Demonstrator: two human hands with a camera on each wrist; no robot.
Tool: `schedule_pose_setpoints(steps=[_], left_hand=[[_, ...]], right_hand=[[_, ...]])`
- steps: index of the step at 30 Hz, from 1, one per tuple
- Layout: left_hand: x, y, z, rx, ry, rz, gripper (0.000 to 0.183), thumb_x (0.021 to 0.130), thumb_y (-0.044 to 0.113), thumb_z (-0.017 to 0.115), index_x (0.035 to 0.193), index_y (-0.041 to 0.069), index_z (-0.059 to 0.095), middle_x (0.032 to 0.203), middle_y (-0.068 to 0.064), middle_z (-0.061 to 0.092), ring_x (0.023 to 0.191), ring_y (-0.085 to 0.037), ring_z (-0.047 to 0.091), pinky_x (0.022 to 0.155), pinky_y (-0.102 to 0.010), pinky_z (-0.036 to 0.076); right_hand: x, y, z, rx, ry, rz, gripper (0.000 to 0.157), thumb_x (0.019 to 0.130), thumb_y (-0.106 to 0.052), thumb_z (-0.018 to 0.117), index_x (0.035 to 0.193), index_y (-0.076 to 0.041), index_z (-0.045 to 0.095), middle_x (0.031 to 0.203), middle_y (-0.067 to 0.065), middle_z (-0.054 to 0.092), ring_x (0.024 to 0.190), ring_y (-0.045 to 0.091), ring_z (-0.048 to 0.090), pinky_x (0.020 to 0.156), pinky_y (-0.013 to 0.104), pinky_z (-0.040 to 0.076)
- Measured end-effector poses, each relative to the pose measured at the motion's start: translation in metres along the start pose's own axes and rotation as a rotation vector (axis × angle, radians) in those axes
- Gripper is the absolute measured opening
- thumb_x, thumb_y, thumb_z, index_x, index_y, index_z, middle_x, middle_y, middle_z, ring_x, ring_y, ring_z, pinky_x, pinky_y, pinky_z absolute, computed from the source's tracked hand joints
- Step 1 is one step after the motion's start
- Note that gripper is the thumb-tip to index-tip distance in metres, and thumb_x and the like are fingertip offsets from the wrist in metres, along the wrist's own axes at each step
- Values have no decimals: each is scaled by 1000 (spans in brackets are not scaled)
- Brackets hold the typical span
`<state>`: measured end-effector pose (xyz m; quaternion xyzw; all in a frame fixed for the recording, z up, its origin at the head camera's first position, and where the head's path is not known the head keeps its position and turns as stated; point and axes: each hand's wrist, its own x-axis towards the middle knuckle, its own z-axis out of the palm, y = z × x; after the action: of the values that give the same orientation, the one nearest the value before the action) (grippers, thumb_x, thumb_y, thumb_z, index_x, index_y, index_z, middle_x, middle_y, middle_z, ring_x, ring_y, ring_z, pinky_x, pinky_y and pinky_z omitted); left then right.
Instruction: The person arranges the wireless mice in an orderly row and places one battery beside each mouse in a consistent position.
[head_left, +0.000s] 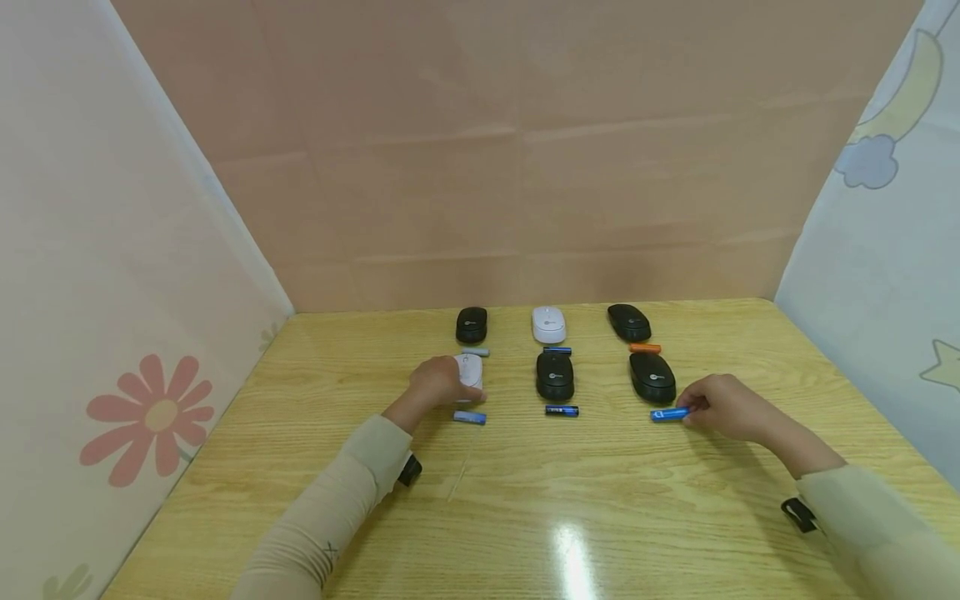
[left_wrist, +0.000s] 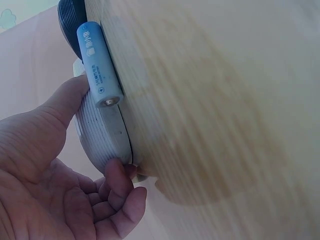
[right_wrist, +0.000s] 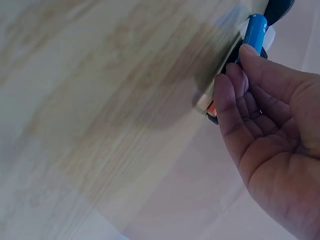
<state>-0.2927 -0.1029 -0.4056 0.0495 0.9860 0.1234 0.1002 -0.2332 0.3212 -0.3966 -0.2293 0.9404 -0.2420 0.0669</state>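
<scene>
My left hand [head_left: 435, 383] grips a white computer mouse [head_left: 470, 371] by its sides, at the front left of the mice. In the left wrist view the thumb and curled fingers lie at the two ends of the mouse's ridged side. A light blue battery [left_wrist: 100, 65] lies on the table just in front of it. On the right, my right hand [head_left: 727, 407] pinches one end of a blue battery [head_left: 669, 414] between thumb and fingertips. That battery is close in front of a black mouse [head_left: 652, 377]; in the right wrist view the fingers hide its lower end.
A black mouse [head_left: 555, 377] with a dark blue battery [head_left: 562, 411] before it sits between the hands. Behind stand a black mouse [head_left: 472, 324], a white mouse [head_left: 549, 324] and another black mouse [head_left: 628, 322], with a grey battery [head_left: 476, 352] and an orange battery [head_left: 645, 348].
</scene>
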Motion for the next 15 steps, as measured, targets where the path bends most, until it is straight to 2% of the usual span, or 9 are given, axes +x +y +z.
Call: schedule_pose_setpoints(steps=[15], left_hand=[[1, 0, 1, 8, 3, -1, 58, 71, 57, 81, 85, 6, 57, 75, -4, 55, 63, -17, 48, 51, -28, 38]], right_hand=[[6, 5, 2, -22, -8, 46, 9, 79, -1, 77, 85, -1, 70, 78, -1, 65, 70, 14, 58, 62, 31, 49]])
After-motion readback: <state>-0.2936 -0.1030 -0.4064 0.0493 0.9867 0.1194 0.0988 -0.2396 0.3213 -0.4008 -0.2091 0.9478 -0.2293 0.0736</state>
